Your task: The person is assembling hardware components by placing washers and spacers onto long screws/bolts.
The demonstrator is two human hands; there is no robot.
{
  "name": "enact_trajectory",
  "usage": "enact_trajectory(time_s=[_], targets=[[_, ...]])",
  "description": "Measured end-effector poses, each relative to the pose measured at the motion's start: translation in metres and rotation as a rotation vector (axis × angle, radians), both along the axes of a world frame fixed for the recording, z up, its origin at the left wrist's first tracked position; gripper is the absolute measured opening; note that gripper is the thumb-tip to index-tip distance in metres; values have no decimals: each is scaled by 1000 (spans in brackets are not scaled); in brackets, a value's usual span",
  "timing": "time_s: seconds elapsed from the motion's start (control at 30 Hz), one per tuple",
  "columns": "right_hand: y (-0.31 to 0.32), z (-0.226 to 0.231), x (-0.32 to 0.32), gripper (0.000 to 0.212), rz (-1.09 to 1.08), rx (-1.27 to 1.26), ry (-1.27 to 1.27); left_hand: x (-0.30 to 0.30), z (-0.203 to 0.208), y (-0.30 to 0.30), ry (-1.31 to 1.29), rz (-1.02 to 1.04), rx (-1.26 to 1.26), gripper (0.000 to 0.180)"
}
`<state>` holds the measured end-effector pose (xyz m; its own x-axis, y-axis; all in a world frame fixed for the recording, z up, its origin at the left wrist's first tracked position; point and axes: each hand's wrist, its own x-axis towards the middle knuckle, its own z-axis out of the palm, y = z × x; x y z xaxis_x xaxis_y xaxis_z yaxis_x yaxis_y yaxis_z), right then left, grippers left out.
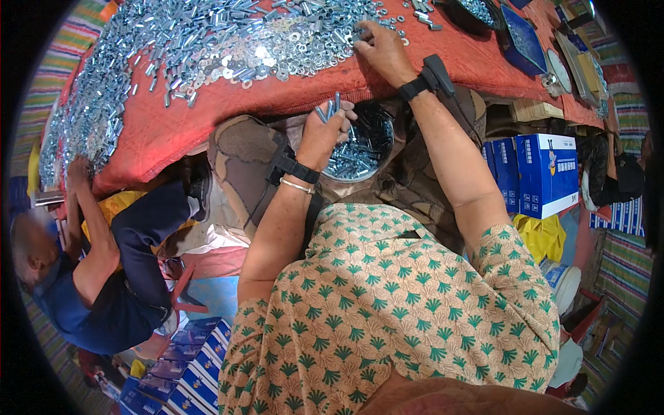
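While the left hand [322, 131] grips several metal sleeves [330, 108] beside the near bucket [354, 180], the right hand [382, 52], well apart, reaches the far heap [283, 34] on the red cloth [166, 131]; I cannot tell its grasp. Many sleeves already fill the bucket, but most collecting seems left.

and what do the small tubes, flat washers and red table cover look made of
Small tubes: metal, probably plated steel; smooth, bright bluish-silver glints. Flat washers: also metal, likely steel; thin, shiny silver rings. Red table cover: fabric or soft sheeting, unclear which; mostly dull, creased surface.
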<state>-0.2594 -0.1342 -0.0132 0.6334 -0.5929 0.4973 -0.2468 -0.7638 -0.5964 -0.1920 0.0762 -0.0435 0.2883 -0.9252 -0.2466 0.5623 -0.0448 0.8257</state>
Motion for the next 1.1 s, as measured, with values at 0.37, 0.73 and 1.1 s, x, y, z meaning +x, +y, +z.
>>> enact_trajectory(time_s=[0.37,0.73,1.1], targets=[[73,21,-42,26,371,781,-149,4,-1,1,-120,-2,-12,18],[74,17,-53,26,377,931,-136,3,9,8,-350,-92,14,17],[70,11,-54,15,420,879,9,4,9,2,35,12,-109,28]])
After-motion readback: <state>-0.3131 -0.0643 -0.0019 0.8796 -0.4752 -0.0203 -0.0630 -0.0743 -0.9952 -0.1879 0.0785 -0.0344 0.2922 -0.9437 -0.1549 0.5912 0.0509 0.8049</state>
